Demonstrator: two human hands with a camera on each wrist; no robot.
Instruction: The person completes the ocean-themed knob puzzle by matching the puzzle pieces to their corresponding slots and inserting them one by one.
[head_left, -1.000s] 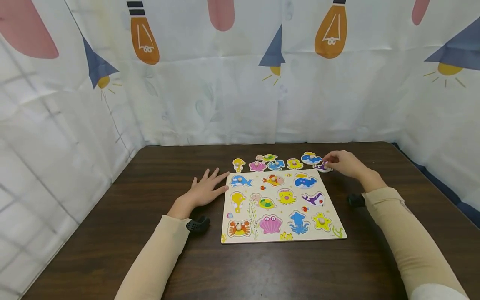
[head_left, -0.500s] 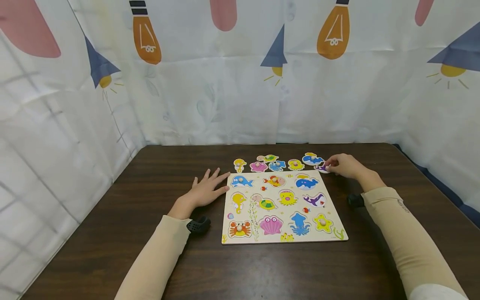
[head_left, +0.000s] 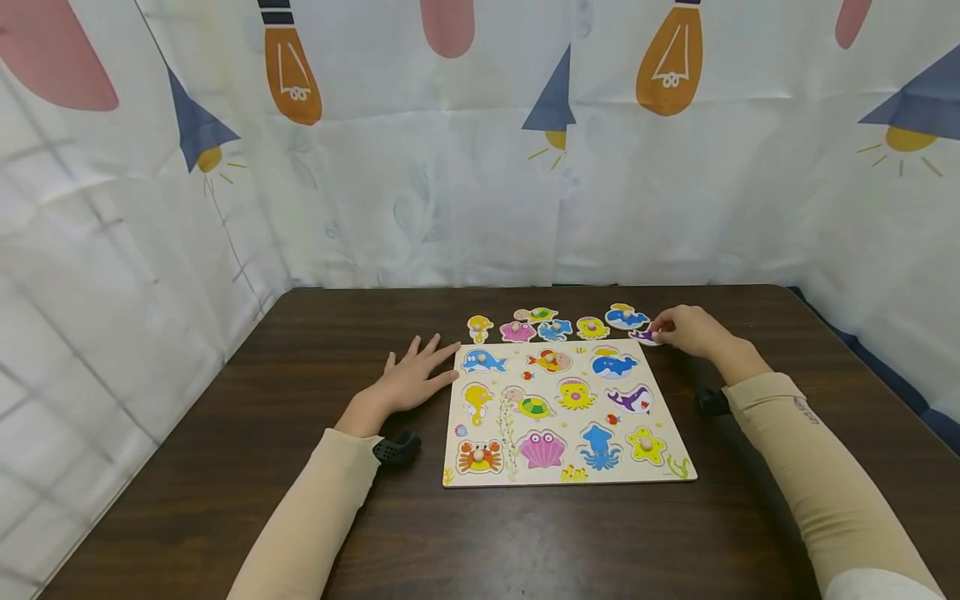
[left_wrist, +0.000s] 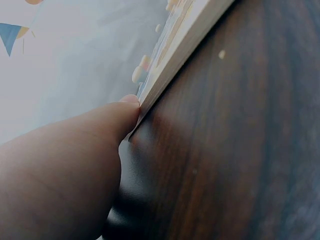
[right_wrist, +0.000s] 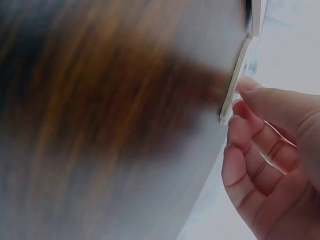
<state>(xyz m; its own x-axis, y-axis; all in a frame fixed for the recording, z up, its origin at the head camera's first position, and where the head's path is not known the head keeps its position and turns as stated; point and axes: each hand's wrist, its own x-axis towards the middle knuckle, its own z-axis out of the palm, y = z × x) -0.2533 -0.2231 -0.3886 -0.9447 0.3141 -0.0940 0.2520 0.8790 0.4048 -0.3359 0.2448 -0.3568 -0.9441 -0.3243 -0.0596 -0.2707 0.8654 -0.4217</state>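
My right hand (head_left: 693, 331) pinches the purple whale puzzle piece (head_left: 642, 337) just beyond the board's far right corner; its knob is hidden by the fingers. In the right wrist view, thumb and fingertips meet at the edge-on wooden piece (right_wrist: 235, 77), low over the dark table. My left hand (head_left: 405, 383) rests with spread fingers beside the wooden puzzle board (head_left: 566, 421), its thumb (left_wrist: 122, 110) touching the board's edge. Knobbed pieces sit in the board: dolphin (head_left: 482, 361), fish (head_left: 550, 360), crab (head_left: 478, 457) and starfish (head_left: 646, 446). The other shapes show printed pictures without knobs.
Behind the board lie loose pieces: seahorse (head_left: 479, 328), shell (head_left: 517, 332), turtle (head_left: 536, 315), squid (head_left: 555, 330), octopus (head_left: 592, 327) and blue whale (head_left: 626, 317). A patterned white curtain (head_left: 480, 192) hangs past the table's far edge.
My right hand stays at the purple whale piece with barely any movement. The left hand keeps its place by the board. The head view shifts slightly.
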